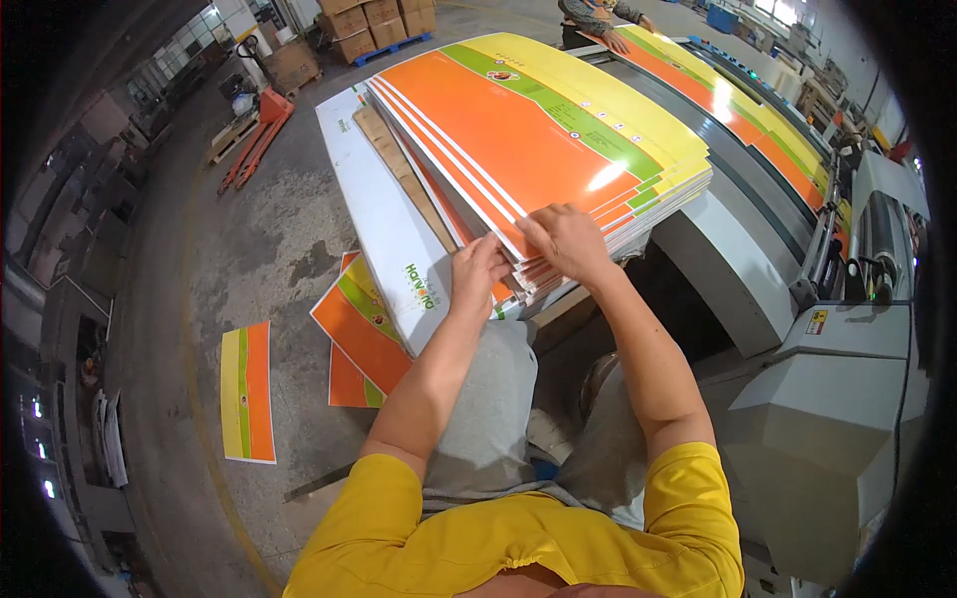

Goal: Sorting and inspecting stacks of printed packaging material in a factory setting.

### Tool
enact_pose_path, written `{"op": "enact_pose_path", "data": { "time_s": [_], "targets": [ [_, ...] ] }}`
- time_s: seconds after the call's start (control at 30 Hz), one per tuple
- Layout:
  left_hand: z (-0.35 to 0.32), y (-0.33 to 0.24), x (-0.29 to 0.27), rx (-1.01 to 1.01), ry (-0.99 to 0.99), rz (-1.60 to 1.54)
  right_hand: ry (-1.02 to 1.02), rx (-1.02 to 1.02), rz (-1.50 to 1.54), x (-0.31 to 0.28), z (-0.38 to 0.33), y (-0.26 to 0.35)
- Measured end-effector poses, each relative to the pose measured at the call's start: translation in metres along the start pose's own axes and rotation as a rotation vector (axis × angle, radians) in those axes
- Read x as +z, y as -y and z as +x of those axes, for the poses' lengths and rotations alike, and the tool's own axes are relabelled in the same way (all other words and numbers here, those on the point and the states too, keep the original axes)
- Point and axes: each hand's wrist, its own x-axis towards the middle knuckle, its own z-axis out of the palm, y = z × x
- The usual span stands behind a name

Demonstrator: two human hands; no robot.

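In front of me lies a tall stack of printed sheets [518, 130], orange, green and yellow with white borders. Its layers are slightly fanned at the near and left edges. My right hand [570, 242] is closed on the near corner of the upper sheets, its fingers over the top. Just left of it, my left hand [477, 277] has its fingers curled against the edge of the stack at the same corner. Its fingertips are partly hidden among the sheets. Under the stack's left side shows a white printed board [384, 214], with a brown cardboard strip [404, 174] on it.
Loose printed sheets [364, 334] lie on the floor beside the board; another sheet [247, 392] lies farther left. A grey machine [827, 399] with rollers stands on the right, carrying more printed sheets [738, 100]. Another person's hand [616, 42] rests there. An orange pallet jack [261, 135] and cartons [374, 25] are behind.
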Motion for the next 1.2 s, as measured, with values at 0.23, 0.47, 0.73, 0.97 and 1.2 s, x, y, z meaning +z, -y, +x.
{"op": "enact_pose_path", "data": {
  "time_s": [0.23, 0.47, 0.73, 0.97, 1.2],
  "targets": [
    [0.004, 0.007, 0.000, 0.059, -0.049, 0.268, 0.006, 0.131, -0.218, 0.000, 0.007, -0.020],
    [-0.004, -0.006, -0.003, 0.008, -0.070, 0.072, 0.205, 0.066, -0.097, -0.016, -0.007, 0.008],
    [0.004, -0.007, -0.044, 0.001, -0.199, 0.234, 0.095, -0.323, -0.249, 0.001, -0.035, 0.014],
    [0.006, -0.017, -0.055, 0.092, -0.259, -0.151, 0.108, -0.633, 0.323, -0.055, -0.065, 0.084],
    [-0.043, -0.036, -0.120, 0.206, -0.335, 0.012, 0.461, -0.451, 0.633, -0.157, -0.116, 0.092]
  ]
}}
